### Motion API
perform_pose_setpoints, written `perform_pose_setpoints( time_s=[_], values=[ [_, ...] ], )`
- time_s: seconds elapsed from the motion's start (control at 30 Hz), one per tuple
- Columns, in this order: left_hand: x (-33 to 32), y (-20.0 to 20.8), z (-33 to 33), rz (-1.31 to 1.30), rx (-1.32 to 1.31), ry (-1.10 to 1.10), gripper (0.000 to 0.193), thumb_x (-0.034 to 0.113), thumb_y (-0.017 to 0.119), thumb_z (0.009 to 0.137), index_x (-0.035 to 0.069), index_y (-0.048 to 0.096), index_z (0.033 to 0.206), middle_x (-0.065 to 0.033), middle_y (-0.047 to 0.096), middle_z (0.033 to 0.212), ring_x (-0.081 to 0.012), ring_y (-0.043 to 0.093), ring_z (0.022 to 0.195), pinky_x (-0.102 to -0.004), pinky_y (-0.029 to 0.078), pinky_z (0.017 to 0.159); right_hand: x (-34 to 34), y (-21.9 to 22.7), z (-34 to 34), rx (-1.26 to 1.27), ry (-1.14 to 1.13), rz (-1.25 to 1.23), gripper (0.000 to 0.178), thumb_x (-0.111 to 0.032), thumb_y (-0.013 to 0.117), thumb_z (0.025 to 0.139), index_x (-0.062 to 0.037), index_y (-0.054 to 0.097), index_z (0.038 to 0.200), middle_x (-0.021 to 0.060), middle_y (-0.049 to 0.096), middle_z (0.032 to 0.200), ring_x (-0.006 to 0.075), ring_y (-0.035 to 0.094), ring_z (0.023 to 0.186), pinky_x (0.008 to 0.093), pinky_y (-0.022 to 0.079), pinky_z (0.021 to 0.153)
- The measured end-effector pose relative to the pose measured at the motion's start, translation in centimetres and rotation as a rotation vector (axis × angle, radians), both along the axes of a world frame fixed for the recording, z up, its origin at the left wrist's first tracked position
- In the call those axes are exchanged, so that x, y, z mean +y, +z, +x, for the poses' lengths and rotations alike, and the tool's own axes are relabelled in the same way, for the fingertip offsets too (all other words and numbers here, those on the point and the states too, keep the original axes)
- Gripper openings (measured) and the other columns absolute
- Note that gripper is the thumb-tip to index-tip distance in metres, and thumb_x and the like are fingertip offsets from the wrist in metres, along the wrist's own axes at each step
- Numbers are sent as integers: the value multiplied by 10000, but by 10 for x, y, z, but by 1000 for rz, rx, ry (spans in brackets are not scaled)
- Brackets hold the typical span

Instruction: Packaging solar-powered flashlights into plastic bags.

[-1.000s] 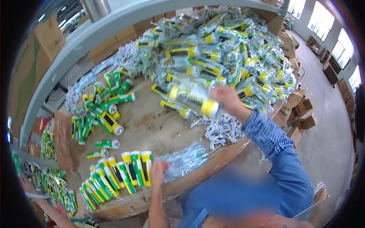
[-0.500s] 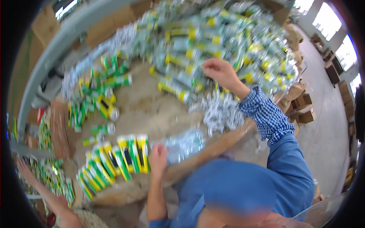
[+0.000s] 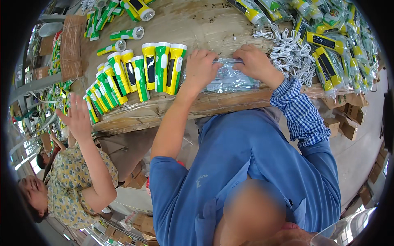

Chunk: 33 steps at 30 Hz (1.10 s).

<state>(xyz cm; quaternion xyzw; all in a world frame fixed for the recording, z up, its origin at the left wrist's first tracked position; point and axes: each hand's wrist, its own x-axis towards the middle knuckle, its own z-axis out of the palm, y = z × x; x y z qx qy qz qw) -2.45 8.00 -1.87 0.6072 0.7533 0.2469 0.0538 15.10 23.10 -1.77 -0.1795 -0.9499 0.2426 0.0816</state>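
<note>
Both hands are at a stack of clear plastic bags (image 3: 232, 82) by the table's near edge. My left hand (image 3: 201, 69) is closed at the upper left corner of the bags, fingertips pinching the plastic. Opposite it, my right hand (image 3: 255, 62) pinches the upper right edge. A row of green and yellow flashlights (image 3: 162, 67) lies just left of my left hand, lens ends pointing away from me. White coiled cables (image 3: 292, 55) are heaped beside my right hand.
Bagged flashlights (image 3: 328, 49) form a pile at the right. More loose flashlights (image 3: 127, 33) lie at the far left, near a brown taped carton (image 3: 72, 47). A co-worker's raised hand (image 3: 78, 117) is close to the table's left end. Cardboard boxes (image 3: 349, 119) stand on the floor at right.
My right hand has come from the bagged pile down to the plastic bags. My left hand has also moved onto them. The view has tilted toward my body, and the co-worker's hand is now raised.
</note>
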Motion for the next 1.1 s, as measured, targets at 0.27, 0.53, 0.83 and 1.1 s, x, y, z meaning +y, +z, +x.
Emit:
perform_pose_setpoints(
  time_s=[0.27, 0.53, 0.83, 1.1],
  values=[
    [6, 10, 9, 31, 1, -31, 201, 162, 791, 756, 95, 680, 909, -97, 661, 918, -335, 611, 900, -455, 484, 791, -9, 3, 1, 161, 3, -63, 259, -110, 767, 752, -95, 687, 998, 94, 656, 928, 311, 645, 964, 449, 529, 802],
    [9, 8, 5, 59, 157, -77, 126, 80, 746, 745, 67, 692, 858, -105, 666, 843, -321, 635, 845, -453, 490, 761, -8, -2, -7, 124, -189, -481, 221, -21, 703, 780, -14, 657, 997, 126, 708, 789, 314, 706, 746, 419, 548, 680],
    [13, 4, 19, 254, 81, -130, 175, 21, 738, 733, 63, 707, 899, -79, 651, 896, -303, 615, 858, -415, 500, 776, -4, -7, -9, 118, -199, -465, 253, -35, 708, 775, -1, 652, 1020, 137, 718, 787, 317, 715, 752, 417, 557, 684],
    [16, 3, 22, 246, 95, -180, 102, 55, 705, 727, 89, 682, 820, -60, 626, 860, -279, 608, 843, -419, 507, 737, -6, -9, -7, 120, -208, -463, 253, -46, 708, 779, -9, 656, 1024, 141, 722, 813, 328, 718, 778, 423, 560, 702]
  ],
)
